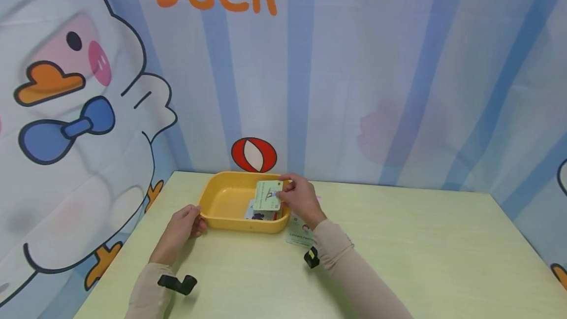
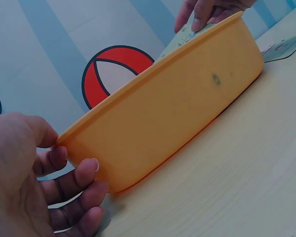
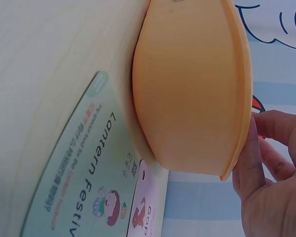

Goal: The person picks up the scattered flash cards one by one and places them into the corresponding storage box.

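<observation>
A yellow plastic tray (image 1: 220,206) rests on the table, long side facing me. At its left end, my left hand (image 1: 181,223) pinches the rim, with the thumb at the edge and the other fingers bent beside the outer wall. My right hand (image 1: 303,202) holds a pale green picture card (image 1: 266,192) between thumb and fingers over the tray's right part. Beneath it, more picture cards (image 1: 254,214) lie inside the tray, partly covered. In the right wrist view the held card is hidden behind the tray wall.
Just right of the tray, a green "Lantern Festival" card (image 3: 96,168) lies on the table (image 1: 398,255), partly under my right wrist in the head view. A pink card (image 3: 140,212) is next to it. A striped cloth backdrop (image 1: 345,63) with duck pictures stands behind.
</observation>
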Available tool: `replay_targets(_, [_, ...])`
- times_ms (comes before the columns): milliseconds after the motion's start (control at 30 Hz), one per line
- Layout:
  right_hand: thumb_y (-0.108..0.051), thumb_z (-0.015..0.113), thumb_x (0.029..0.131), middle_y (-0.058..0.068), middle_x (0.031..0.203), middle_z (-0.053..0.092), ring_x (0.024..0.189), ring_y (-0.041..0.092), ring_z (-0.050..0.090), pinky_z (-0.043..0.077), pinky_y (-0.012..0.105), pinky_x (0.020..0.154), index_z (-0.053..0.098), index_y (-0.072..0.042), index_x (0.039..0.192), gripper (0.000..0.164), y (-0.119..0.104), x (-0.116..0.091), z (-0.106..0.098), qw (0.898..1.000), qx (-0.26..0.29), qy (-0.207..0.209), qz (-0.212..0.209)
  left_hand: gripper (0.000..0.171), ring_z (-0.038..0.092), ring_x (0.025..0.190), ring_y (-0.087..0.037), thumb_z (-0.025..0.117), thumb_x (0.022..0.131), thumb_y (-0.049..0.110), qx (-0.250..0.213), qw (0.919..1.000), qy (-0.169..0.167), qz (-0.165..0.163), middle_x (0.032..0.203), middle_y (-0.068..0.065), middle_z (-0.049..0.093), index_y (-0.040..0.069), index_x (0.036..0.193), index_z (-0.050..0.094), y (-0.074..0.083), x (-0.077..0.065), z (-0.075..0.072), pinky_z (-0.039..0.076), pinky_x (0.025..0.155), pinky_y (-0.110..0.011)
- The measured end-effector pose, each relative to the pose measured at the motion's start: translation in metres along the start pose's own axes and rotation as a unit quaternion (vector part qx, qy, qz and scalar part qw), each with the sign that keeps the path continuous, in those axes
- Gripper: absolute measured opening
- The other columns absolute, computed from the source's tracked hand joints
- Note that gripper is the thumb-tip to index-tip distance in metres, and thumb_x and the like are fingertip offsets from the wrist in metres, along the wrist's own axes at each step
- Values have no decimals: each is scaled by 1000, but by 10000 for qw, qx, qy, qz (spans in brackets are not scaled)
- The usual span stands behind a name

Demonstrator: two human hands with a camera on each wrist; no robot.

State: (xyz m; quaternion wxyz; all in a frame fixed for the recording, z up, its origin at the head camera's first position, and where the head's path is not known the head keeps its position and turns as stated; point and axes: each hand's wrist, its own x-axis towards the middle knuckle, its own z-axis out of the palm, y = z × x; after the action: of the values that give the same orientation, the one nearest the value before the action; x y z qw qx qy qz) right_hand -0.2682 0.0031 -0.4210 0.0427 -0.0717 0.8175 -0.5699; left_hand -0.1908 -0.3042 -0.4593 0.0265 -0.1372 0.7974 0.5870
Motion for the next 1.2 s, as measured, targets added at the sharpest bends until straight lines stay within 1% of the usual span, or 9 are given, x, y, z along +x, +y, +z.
replay_targets(133, [-6,75,90,9,97,60,79,21,63,61,39,75,64,-12,131,42,-1,0,-1,10000,-56,-57,-11,34,57,80,-18,40,110,34,-7,9999,-20,121,86,-3,61,4,102,55,0,0,-2,50,72,-26])
replay_targets(233, [-6,75,91,9,97,60,80,21,63,61,38,75,65,-11,130,41,-2,0,-1,9999,-63,-120,-16,34,57,80,-17,41,110,34,-37,9999,-17,149,86,-3,61,4,102,55,0,-1,-2,50,72,-26])
replay_targets(533, [-6,76,90,10,97,61,79,21,64,60,38,77,66,-9,129,40,-3,-2,-3,9996,-104,-269,-37,35,57,80,-18,40,110,36,-26,10000,-38,80,87,-4,61,5,102,55,-1,-1,-3,50,72,-26])
replay_targets(767, [-7,77,89,9,96,61,79,21,66,61,35,75,66,-9,128,41,-4,-3,-4,9996,-118,-246,-8,35,57,81,-18,40,110,35,-14,10000,-26,94,87,-4,61,5,102,55,-1,-1,-2,50,72,-27])
replay_targets(1000, [-8,78,89,9,97,61,77,20,65,60,36,77,66,-9,128,40,-3,-3,-4,9997,-85,-207,92,34,57,82,-18,40,110,35,8,10000,-33,33,87,-3,61,5,103,55,1,-1,-2,50,72,-26])
replay_targets(1200, [-8,78,89,9,96,60,79,25,66,60,38,78,66,-9,127,39,-2,-3,-4,9997,-37,-212,107,34,56,83,-19,40,110,34,2,10000,-45,57,88,-3,61,5,103,55,0,-1,-2,50,73,-26])
